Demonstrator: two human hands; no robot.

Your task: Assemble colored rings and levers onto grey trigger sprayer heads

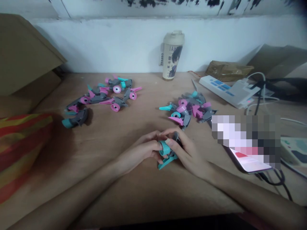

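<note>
Near the front middle of the table, both hands meet around a teal-and-grey plastic piece (164, 148) with a round teal collar and a flat teal tab pointing down to the left. My left hand (147, 145) closes on the collar from the left, its thumb at the collar's edge. From the right, my right hand (185, 148) grips the grey part, thumb pressed near the collar. Fingers hide part of the piece. Just beyond them lies a heap of similar pink, teal and grey plastic pieces (183, 110). A second group of such pieces (103, 95) is spread out at the left.
A lidded coffee cup (172, 57) stands against the wall. To the right are a white power strip (223, 89) with cables, a taped brown package (227, 70) and a lit phone (251, 159). Cardboard (26, 54) and a striped red-yellow bag (21, 150) occupy the left side.
</note>
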